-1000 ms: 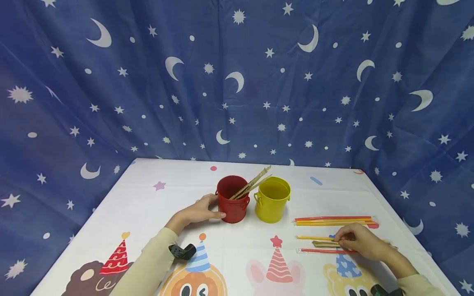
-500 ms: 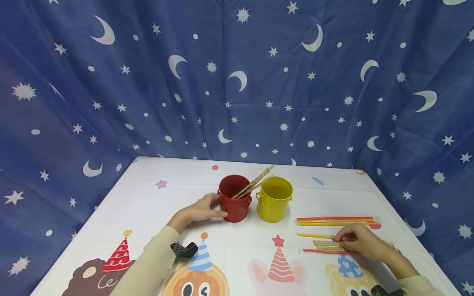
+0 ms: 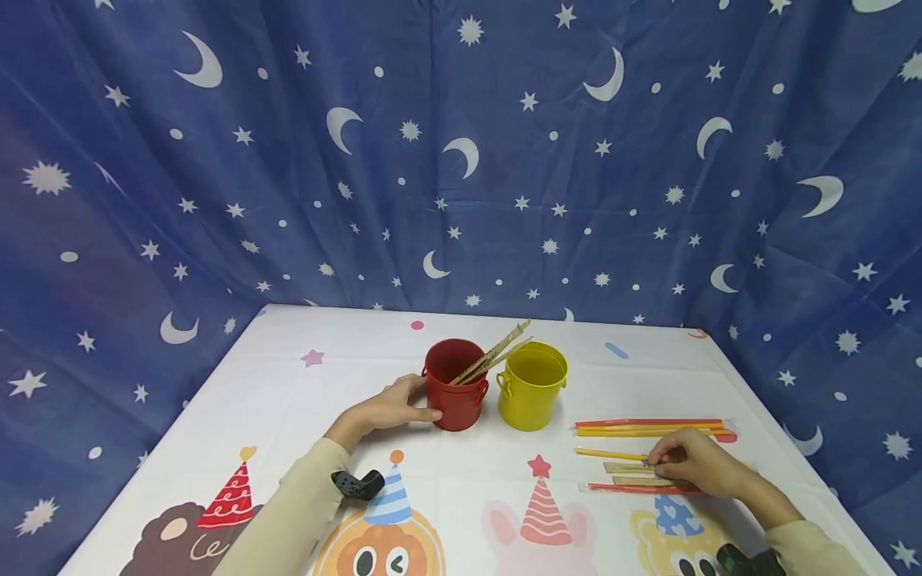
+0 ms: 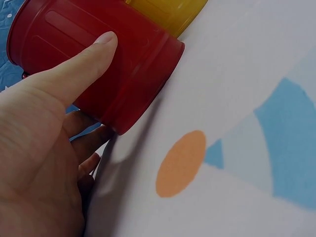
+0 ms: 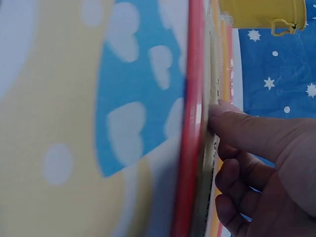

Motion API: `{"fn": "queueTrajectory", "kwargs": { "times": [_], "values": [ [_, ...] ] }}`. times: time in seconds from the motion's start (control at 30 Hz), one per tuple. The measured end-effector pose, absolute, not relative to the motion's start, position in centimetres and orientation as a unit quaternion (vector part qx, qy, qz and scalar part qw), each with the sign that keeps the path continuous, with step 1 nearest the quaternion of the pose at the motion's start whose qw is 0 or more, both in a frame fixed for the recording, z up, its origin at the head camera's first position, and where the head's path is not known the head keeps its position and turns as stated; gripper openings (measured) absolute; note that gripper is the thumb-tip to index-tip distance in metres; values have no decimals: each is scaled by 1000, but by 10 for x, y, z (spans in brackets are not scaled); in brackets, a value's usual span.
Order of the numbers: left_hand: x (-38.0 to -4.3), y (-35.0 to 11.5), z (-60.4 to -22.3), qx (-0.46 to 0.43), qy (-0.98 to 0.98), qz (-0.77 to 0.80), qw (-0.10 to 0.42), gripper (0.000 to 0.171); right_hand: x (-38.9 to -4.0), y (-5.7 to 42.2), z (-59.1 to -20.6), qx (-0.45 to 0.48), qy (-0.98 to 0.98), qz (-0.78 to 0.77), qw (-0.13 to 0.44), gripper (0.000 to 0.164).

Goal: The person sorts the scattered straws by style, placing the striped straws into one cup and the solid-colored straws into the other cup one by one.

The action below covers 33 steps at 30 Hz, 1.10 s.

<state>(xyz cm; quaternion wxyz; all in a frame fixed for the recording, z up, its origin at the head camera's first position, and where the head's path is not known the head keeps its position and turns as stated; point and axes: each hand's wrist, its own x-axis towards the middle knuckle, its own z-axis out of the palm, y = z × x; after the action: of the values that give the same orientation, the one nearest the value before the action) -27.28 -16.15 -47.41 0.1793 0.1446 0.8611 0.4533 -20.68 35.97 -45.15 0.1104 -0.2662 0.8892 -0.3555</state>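
Note:
My left hand (image 3: 392,406) holds the red bucket (image 3: 454,408) at its left side. In the left wrist view the thumb lies across the bucket's wall and the fingers go round behind it. Several tan chopsticks (image 3: 497,350) lean out of this bucket toward the right. At the right, my right hand (image 3: 699,462) pinches a flat tan chopstick packet (image 3: 625,467) lying on the table. Another tan packet (image 3: 634,481) lies just in front of it. In the right wrist view, dark print shows along the packet (image 5: 210,182) under the thumb and fingers.
A yellow bucket (image 3: 529,404) stands close to the right of the red one. A red wrapped straw (image 3: 601,487) and a yellow straw (image 3: 608,454) lie on either side of the tan packets. Several red and orange straws (image 3: 641,432) lie farther back on the printed tablecloth (image 3: 346,336).
The tan packets at my right hand, bunched together earlier, now lie spread apart with a gap between them. My right fingers have shifted slightly. The left hand stays at the red bucket.

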Motion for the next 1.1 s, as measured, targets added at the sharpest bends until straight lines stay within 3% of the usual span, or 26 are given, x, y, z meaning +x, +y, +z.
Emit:
{"fn": "queueTrajectory", "kwargs": {
  "times": [0.23,0.57,0.93,1.1],
  "values": [
    [-272,-162,-474,145,855,463,182,89,-210,356,-431,-283,872,-386,100,7],
    [-268,-155,-478,151,859,455,179,87,-200,337,-385,-225,879,-421,6,12],
    [-269,-160,-478,157,861,453,168,86,-211,274,-344,-296,694,-656,13,32],
    [-272,-160,-476,166,862,450,165,86,-220,242,-332,-333,584,-739,31,33]
  ]
}}
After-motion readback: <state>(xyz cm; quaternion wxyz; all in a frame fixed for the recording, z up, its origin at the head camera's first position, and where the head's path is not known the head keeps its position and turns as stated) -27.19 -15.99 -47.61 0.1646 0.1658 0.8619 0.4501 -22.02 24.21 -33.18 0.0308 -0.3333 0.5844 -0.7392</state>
